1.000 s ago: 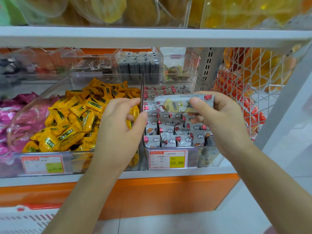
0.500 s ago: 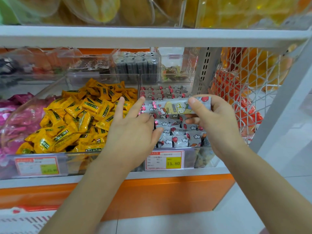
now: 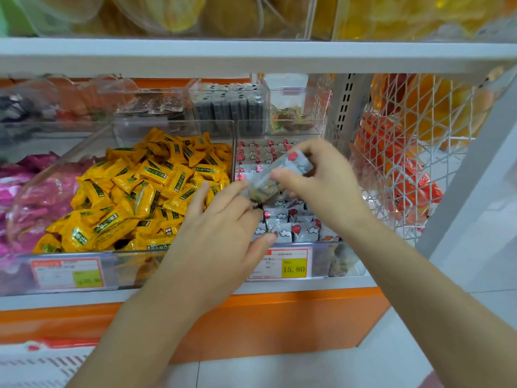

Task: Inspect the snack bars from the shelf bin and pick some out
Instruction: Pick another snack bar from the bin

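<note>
The left hand [image 3: 223,233] is nearest. Its fingers [image 3: 229,193] are straight and slightly spread, with the thumb held apart from them. 2 fingertips reach the lower end of the snack bar [image 3: 275,177]; whether they touch it I cannot tell.

Just below the left thumb, a price tag [image 3: 282,264] reading 15.80 sits on the clear front wall of the shelf bin [image 3: 335,260]. Under both sets of fingers, packed bars [image 3: 293,228] in white wrappers with red marks stand in rows inside the bin.

Above those rows the right hand [image 3: 324,180] pinches the snack bar between its thumb and curled fingers [image 3: 313,149], and the bar tilts down toward the left fingers.

Left of the left fingers, yellow candies [image 3: 140,191] are heaped in a neighbouring clear bin. Right of the right fingers, a white wire basket [image 3: 391,152] holds orange packs. Beyond the fingers, dark packets [image 3: 229,107] fill a rear bin under the upper shelf [image 3: 251,56].
</note>
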`<state>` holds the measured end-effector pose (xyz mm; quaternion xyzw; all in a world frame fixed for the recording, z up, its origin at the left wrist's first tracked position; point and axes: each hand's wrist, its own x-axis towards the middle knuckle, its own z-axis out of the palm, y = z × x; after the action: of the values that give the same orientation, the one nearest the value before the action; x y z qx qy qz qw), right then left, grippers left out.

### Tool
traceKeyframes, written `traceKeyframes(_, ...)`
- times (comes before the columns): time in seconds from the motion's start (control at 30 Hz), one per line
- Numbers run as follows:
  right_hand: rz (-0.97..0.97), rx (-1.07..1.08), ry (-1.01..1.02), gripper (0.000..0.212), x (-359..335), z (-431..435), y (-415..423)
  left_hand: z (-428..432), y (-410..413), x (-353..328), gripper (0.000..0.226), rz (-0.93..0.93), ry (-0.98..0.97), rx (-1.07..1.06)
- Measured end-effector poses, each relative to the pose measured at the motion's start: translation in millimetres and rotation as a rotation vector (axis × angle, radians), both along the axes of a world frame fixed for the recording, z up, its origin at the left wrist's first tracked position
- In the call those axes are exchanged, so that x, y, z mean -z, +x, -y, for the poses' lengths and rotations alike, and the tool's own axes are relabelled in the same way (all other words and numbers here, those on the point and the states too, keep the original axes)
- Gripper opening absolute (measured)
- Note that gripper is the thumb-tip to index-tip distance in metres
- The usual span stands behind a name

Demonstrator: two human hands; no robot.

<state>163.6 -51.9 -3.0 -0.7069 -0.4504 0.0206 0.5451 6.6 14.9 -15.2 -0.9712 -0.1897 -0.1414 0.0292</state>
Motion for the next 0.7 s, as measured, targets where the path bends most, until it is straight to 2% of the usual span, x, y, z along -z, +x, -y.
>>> traceKeyframes(0.1, 0.206, -0.032, -0.111, 0.029, 3, -15, -3, -1, -2, 1, 0.072, 0.019, -0.039, 0.047)
traceKeyframes(0.2, 0.295, -0.068, -0.19, 0.03, 10, -24, -7, -4, -6, -3, 0.042, 0.195, -0.14, 0.107)
traceKeyframes(0.27, 0.316, -0.094, -0.246, 0.027, 12, -27, -7, -11, -8, -4, 0.029, 0.356, -0.148, 0.081)
traceKeyframes(0.37, 0.37, -0.118, -0.322, 0.022, 12, -30, -9, -20, -10, -5, 0.03, 0.466, -0.197, -0.03)
traceKeyframes(0.47, 0.63, -0.121, -0.514, 0.021, 12, -31, -8, -24, -11, -2, 0.035, 0.492, -0.243, -0.072)
traceKeyframes(0.5, 0.66, -0.127, -0.563, 0.023, 12, -30, -8, -24, -10, -1, 0.036, 0.491, -0.248, -0.067)
traceKeyframes(0.6, 0.641, -0.152, -0.634, 0.028, 5, -29, -6, -24, -9, 0, 0.039, 0.48, -0.251, -0.048)
traceKeyframes(0.7, 0.484, -0.136, -0.535, 0.03, -2, -34, 0, -24, -8, 1, 0.04, 0.475, -0.265, -0.062)
